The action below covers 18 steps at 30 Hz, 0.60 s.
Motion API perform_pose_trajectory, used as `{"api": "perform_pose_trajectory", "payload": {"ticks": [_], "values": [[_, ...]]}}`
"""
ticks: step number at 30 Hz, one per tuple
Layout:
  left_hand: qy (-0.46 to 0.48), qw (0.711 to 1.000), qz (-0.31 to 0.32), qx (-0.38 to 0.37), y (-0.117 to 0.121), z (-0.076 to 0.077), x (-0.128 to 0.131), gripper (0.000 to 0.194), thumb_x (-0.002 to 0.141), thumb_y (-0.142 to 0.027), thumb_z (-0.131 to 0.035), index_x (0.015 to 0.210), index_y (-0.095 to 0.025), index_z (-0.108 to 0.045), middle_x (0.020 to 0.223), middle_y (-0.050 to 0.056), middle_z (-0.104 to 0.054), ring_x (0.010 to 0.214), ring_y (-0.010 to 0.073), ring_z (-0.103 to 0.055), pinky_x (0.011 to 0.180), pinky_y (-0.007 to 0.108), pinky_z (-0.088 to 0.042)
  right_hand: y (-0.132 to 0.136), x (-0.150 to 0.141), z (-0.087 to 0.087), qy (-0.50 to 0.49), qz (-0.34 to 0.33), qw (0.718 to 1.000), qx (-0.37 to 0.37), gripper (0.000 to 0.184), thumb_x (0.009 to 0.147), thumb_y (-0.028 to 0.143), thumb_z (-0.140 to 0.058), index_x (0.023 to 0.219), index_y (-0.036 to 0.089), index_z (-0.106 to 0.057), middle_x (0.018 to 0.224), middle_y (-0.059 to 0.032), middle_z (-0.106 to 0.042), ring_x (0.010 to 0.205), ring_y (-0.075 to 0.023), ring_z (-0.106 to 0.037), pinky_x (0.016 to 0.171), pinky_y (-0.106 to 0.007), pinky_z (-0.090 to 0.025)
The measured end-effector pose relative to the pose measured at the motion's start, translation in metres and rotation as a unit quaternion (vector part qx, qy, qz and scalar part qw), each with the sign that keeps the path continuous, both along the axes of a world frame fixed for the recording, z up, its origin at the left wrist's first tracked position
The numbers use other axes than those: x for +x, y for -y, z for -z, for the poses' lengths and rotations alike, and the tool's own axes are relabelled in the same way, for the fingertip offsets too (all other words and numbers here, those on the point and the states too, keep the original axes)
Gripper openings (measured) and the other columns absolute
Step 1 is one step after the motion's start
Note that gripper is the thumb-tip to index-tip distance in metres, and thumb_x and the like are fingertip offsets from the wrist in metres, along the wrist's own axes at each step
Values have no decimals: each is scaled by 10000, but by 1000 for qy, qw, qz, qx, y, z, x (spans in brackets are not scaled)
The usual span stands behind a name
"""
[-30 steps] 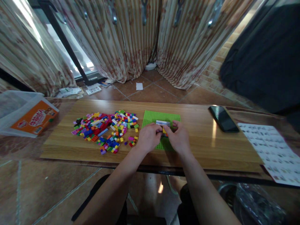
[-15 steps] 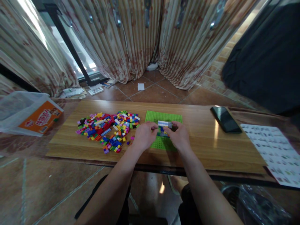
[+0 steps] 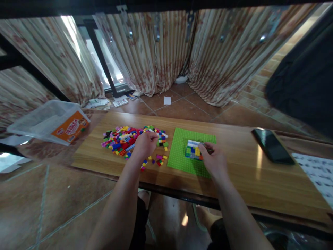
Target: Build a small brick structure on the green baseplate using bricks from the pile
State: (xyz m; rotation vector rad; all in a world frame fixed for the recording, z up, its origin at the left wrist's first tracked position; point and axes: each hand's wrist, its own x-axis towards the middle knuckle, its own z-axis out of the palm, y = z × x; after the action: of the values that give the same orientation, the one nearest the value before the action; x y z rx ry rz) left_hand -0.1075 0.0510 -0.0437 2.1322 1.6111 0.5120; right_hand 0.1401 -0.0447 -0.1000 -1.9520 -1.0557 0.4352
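Note:
My left hand (image 3: 146,143) hangs over the loose building bricks (image 3: 123,137), its thumb and fingers pinched together. Whatever lies between those fingertips, if anything, is too small to make out. On the green baseplate (image 3: 179,149) rests a small block of joined bricks (image 3: 193,151), white along its far edge, with blue, green, yellow and grey pieces nearer to me. My right hand (image 3: 213,156) grips this build at its right side, thumb against the near part and fingers curled behind. Its right end is hidden by the hand.
A clear plastic box (image 3: 56,119) with an orange label stands at the left. To the right lie a black phone (image 3: 273,146) and a printed sheet (image 3: 314,173). The wooden board (image 3: 239,173) carries the bricks and baseplate.
My left hand has left the brick build and moved left to the loose pile. The right hand stays at the build. The whole view has shifted as my head turned left.

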Motion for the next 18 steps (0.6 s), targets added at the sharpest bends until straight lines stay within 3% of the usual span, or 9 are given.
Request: {"api": "perform_pose_trajectory", "payload": {"ticks": [5,11,18], "values": [[41,999,-33,6,-4,-4,-13,248,822,-181,-524,858,-158,-768,789,42,-750,766,181,-658,703,257,-470,-1,0,0,-16,23,1000,-8,640,787,619,-563,1126,94,-701,999,-164,-736,833,-261,-680,752,-368,-504],[36,998,-4,-55,-2,-8,-36,111,719,-189,-650,745,-154,-751,709,16,-727,687,167,-648,627,243,-459,1,-1,-3,11,14,999,-38,616,791,598,-553,1123,103,-708,1002,-160,-741,863,-286,-687,777,-396,-508],[8,998,-3,-56,3,-6,-27,180,699,-159,-684,847,-189,-782,839,46,-767,800,199,-691,749,280,-512,2,-1,-5,-3,9,999,-35,608,782,579,-552,1123,101,-710,1021,-168,-741,875,-286,-692,782,-400,-517]]}}
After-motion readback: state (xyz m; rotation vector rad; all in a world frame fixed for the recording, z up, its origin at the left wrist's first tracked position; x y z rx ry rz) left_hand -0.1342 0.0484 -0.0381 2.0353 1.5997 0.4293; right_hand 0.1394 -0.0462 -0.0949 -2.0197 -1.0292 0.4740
